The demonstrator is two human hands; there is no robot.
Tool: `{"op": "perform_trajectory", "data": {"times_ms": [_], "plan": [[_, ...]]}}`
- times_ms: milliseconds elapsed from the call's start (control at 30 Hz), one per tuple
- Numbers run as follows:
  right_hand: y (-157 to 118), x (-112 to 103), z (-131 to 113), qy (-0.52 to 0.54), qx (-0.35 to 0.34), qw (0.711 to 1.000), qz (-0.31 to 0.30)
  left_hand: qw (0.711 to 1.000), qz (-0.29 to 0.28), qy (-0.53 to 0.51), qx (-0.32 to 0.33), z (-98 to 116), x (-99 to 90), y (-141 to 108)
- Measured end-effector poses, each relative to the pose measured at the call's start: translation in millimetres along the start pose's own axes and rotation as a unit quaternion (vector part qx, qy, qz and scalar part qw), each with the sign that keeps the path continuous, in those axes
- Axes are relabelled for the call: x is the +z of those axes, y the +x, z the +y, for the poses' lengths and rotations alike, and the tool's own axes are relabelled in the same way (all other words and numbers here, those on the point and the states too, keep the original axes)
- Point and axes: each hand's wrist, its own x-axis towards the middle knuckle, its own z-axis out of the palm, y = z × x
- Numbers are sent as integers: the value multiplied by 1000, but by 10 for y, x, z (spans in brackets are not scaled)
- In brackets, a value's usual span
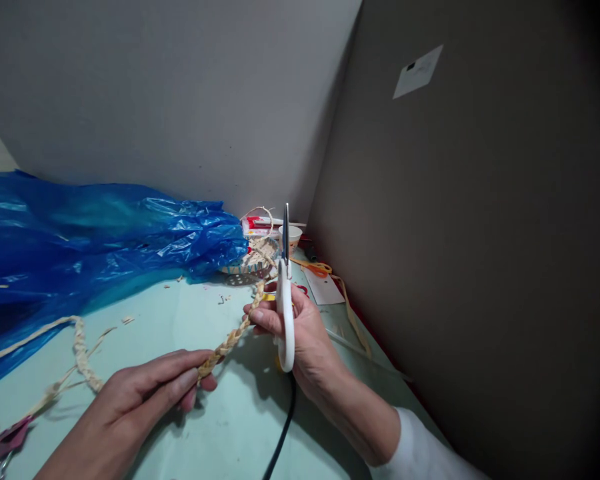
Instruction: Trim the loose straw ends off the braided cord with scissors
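Note:
A pale plaited straw braid [233, 339] stretches between my two hands above the table. My left hand [150, 393] pinches its lower part between thumb and fingers. My right hand [300, 330] pinches the upper part, and a pair of white-handled scissors [286, 313] hangs on that same hand, blades pointing up and away from the braid. Whether the blades are fully closed is hard to tell, as they are seen edge-on. Another length of braid [83, 350] lies left of my left hand, with loose ends trailing.
A crumpled blue plastic bag [105, 233] covers the back left. Near the corner stand a paper cup [291, 235] and a shallow basket [245, 267] with straw pieces. Orange-handled scissors [320, 268] lie by a white card [324, 288]. A dark cable [283, 430] crosses the front; walls close the back and right.

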Motion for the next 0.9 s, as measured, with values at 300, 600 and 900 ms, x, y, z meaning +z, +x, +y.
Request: {"op": "perform_trajectory", "data": {"times_ms": [300, 600, 900], "plan": [[-13, 6, -2, -12, -1, 1000, 2, 997, -29, -72, -9, 165, 31, 23], [-29, 11, 90, -17, 4, 1000, -1, 995, 15, 82, 50, 185, 99, -48], [-140, 155, 152, -25, 45, 998, -43, 930, 105, 192, 294, 45, 226, -165]]}}
